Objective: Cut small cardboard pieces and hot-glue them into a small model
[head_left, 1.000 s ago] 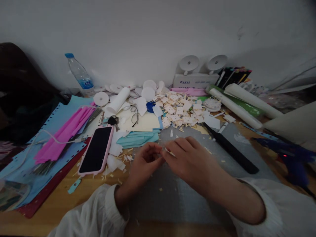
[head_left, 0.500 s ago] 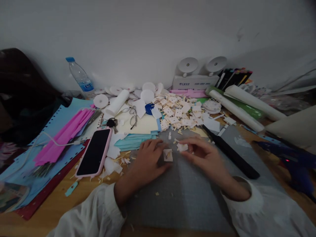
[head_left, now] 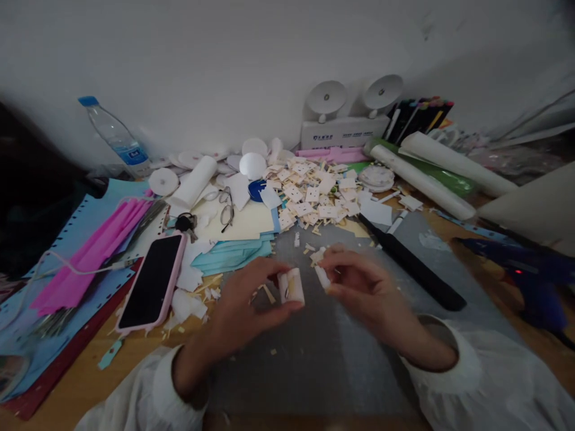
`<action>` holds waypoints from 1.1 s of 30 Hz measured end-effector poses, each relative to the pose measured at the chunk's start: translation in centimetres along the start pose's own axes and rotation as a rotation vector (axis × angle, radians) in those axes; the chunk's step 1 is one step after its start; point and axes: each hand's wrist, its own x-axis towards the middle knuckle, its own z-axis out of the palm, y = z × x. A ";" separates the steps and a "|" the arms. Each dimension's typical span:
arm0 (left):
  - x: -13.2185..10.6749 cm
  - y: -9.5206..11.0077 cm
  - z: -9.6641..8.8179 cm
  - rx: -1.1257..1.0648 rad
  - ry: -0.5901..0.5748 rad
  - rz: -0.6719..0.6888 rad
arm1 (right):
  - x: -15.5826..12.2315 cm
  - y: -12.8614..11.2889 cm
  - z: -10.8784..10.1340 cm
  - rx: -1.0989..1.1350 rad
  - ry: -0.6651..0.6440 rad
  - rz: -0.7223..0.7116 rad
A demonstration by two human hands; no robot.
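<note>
Two small pale pieces are occupying our hands over the middle of the work surface. With the left hand (head_left: 245, 302) we are gripping a squarish white piece (head_left: 294, 287) between the thumb below and the fingers above, its face carrying a brownish mark. With the right hand (head_left: 371, 287) we are pinching a smaller white piece (head_left: 322, 278) between thumb and fingertips, just beside the first and apart from it; its far end is blurring into pale scraps, so we cannot tell its full shape. Beneath both hands a grey mat (head_left: 309, 365) is lying on the wooden table (head_left: 130, 371). Beyond them a heap of cream cards (head_left: 314, 200) with dark marks is spreading. To the right a long black tool (head_left: 417, 269) is lying slantwise on the mat, and farther out a blue glue gun (head_left: 516, 269) is showing a red light. To the left, teal sheets (head_left: 231, 254) are lying near our fingers, with a pink-cased phone (head_left: 150, 281) next and a bright pink bundle (head_left: 92, 257) past it. Near the wall, a clear bottle (head_left: 114, 137) is leaning in our view and a white box (head_left: 344, 131) is standing.
</note>
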 end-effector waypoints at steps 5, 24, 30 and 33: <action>-0.8 1.7 0.2 -0.228 0.050 -0.059 | -1.1 -0.6 0.9 0.064 -0.094 -0.023; -1.3 2.5 0.9 -0.463 0.074 -0.164 | -2.0 -1.5 1.3 -0.068 -0.160 -0.033; -1.2 2.7 0.9 -0.444 0.095 -0.117 | -2.0 -1.4 1.2 -0.151 -0.163 -0.084; -1.0 2.9 0.9 -0.450 0.102 -0.116 | -2.1 -1.3 1.3 -0.176 -0.171 -0.104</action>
